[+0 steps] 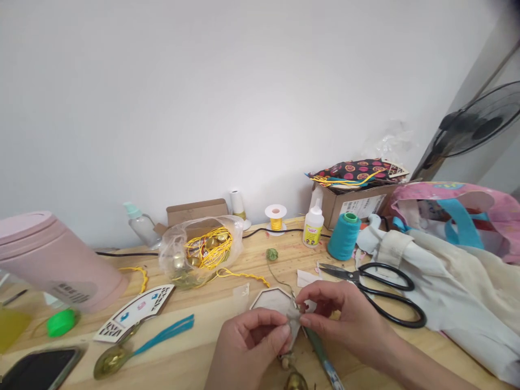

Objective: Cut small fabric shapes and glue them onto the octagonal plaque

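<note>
My left hand (254,344) is closed in a pinch at the edge of a pale hexagonal panel (271,299) with a dark outline. Close beside it, my right hand (345,317) also pinches, its fingertips at a thin green cord (280,279). This cord runs back to a small green ball of cord (272,254) on the table. My fingers hide the exact spot where cord and panel meet. Below my hands, a brass bell (296,381) hangs off the panel's lower end. A green pen-like stick (319,349) lies under my right hand.
Black-handled scissors (365,279) lie right of my hands, near a teal thread cone (343,236), a glue bottle (312,226) and white cloth (430,281). Leftward are a bag of bells and yellow cord (207,249), a fan-shaped panel (136,314), a tasselled bell (111,361), a phone (43,368) and a pink tumbler (60,260).
</note>
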`<action>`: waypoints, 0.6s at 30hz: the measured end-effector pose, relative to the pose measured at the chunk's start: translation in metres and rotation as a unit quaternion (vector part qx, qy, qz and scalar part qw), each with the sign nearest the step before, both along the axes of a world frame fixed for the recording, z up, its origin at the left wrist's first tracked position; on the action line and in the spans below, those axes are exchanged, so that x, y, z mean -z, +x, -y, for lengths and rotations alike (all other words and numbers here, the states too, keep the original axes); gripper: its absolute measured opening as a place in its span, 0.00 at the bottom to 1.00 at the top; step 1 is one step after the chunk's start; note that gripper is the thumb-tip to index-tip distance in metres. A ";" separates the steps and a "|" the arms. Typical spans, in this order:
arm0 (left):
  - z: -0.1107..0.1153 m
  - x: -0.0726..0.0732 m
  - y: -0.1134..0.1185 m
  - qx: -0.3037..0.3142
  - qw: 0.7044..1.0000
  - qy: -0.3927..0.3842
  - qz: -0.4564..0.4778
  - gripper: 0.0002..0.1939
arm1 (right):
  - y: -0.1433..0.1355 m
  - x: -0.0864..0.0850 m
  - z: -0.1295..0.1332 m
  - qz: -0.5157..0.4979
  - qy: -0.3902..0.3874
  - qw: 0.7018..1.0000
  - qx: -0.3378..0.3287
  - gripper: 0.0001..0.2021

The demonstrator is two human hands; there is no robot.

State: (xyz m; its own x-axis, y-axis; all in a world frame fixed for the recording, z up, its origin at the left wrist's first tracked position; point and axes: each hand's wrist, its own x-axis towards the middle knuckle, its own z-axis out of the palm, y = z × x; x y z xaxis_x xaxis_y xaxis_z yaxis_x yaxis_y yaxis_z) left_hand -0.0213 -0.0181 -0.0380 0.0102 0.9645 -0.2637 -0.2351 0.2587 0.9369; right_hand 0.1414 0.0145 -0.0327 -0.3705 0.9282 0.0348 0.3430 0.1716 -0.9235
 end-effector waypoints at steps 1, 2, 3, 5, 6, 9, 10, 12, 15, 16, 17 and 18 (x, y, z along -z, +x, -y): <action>0.000 0.000 0.000 0.004 1.000 0.007 -0.005 0.05 | -0.001 0.000 0.001 -0.001 0.002 1.000 0.001 0.07; 0.000 0.000 0.000 0.003 1.000 0.019 -0.013 0.04 | -0.001 -0.001 0.001 -0.004 0.002 1.000 0.001 0.08; 0.000 0.000 0.000 -0.003 0.999 0.034 -0.022 0.03 | -0.002 -0.001 0.002 -0.008 0.000 1.000 -0.002 0.08; 0.000 0.000 0.000 -0.022 0.997 0.059 -0.034 0.03 | -0.002 -0.003 0.003 -0.015 -0.008 1.000 -0.009 0.07; 0.000 0.001 0.000 -0.029 0.997 0.063 -0.032 0.03 | -0.002 -0.004 0.004 -0.017 -0.011 1.000 -0.011 0.07; -0.001 0.003 0.000 -0.011 0.999 0.040 -0.014 0.05 | -0.002 -0.007 0.005 -0.025 -0.021 0.999 -0.009 0.07; -0.001 0.004 0.000 -0.001 1.000 0.029 -0.012 0.06 | -0.002 -0.008 0.005 -0.028 -0.025 0.999 -0.006 0.08; -0.001 0.005 0.000 0.005 1.000 0.013 -0.009 0.07 | -0.002 -0.008 0.006 -0.033 -0.031 0.999 -0.003 0.07; 0.000 0.002 0.003 -0.013 1.000 -0.002 0.012 0.09 | -0.003 -0.005 0.006 -0.053 -0.039 0.998 -0.002 0.07; 0.000 0.001 0.004 -0.022 1.000 -0.005 0.021 0.10 | -0.003 -0.003 0.005 -0.076 -0.050 0.996 -0.002 0.06; 0.000 -0.001 0.005 -0.032 0.999 -0.008 0.028 0.11 | -0.002 -0.001 0.003 -0.104 -0.063 0.993 -0.001 0.07; 0.000 -0.003 0.005 -0.042 0.998 -0.009 0.034 0.12 | -0.001 0.001 0.002 -0.133 -0.077 0.988 0.002 0.07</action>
State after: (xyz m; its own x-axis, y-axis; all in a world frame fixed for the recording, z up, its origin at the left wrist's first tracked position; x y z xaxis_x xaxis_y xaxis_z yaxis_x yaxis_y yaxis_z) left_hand -0.0160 -0.0181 -0.0350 -0.0522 0.9577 -0.2831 -0.3198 0.2525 0.9132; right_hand 0.1402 0.0130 -0.0335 -0.3640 0.9313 -0.0108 0.0851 0.0217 -0.9961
